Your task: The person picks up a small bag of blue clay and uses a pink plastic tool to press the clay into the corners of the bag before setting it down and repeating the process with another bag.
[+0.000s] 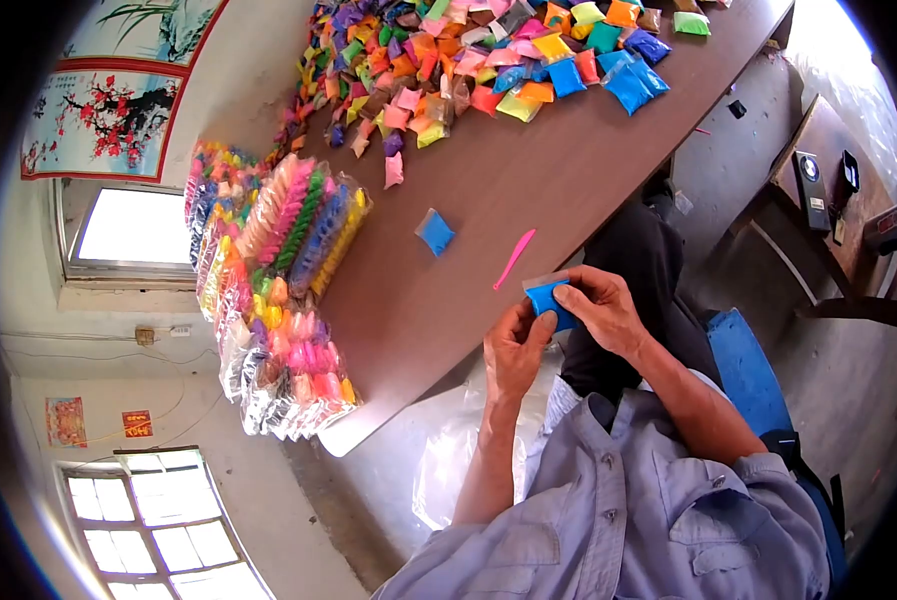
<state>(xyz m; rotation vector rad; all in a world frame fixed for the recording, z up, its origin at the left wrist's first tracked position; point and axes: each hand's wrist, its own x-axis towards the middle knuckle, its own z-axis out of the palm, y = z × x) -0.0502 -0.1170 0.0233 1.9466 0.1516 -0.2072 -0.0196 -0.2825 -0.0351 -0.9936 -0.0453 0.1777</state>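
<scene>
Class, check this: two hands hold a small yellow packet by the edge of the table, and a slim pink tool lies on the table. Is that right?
No, the packet is blue, as the head view shows. The left hand and right hand do hold it by the edge of the table, where the pink tool lies.

Held packet [548, 300]: small, bright blue filling in clear film; a pale, see-through margin shows at its upper-left side. Pinched between both hands, left hand [516, 350] at the lower left, right hand [602, 312] at the right, thumbs on its face. Held by the table's [488, 180] near edge; seal not readable, partly covered by fingers. Nearby on the tabletop: slim pink tool [514, 260], lying slantwise; farther left, loose blue packet [435, 233], lying flat, clear margin at one end.
</scene>
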